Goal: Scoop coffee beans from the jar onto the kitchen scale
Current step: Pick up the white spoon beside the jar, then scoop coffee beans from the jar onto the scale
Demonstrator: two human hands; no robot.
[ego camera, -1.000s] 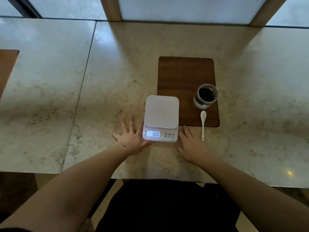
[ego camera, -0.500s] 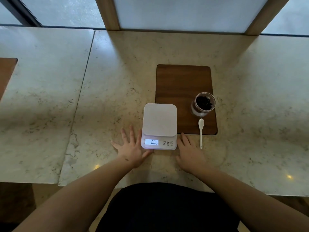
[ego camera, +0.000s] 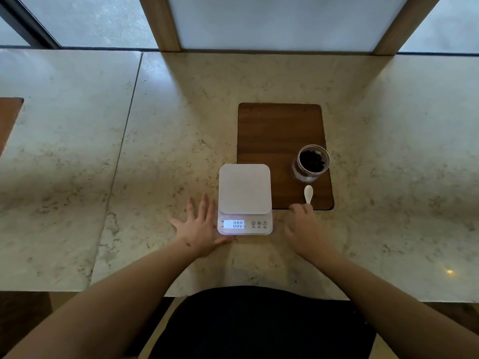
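Step in hand looks like picking up the spoon (ego camera: 308, 194): right hand (ego camera: 304, 228) has its fingers (ego camera: 298, 209) curled over the handle end at the near edge of the wood board (ego camera: 280, 130), w/ only the white bowl of the spoon showing past the knuckles. Can't tell if the grip is actually closed on the handle or just touching it; the contact is hidden under the hand. Left hand (ego camera: 201, 226) lies flat on the tabletop (ego camera: 181, 112), fingers spread wide and holding nothing, thumb side touching the left edge of the scale (ego camera: 245, 198), prob. steadying it. Scale sits partly over the board's near-left corner, display lit, reading 000, platform bare, so no beans weighed yet. Jar (ego camera: 311, 163) stands on the board's right side, just beyond the spoon bowl and apart from the scale; it's clear glass, lid off, w/ dark coffee beans (ego camera: 311, 160) visible inside. How deep the fill goes is hard to judge from above. Next move, as I read it: lift spoon clear, carry it the short way up to the jar mouth, dip bowl-first at a tilt since the opening isn't much wider than the spoon bowl. Jar is unsupported, so a sideways push could shift it; left hand may need to come over to hold it.
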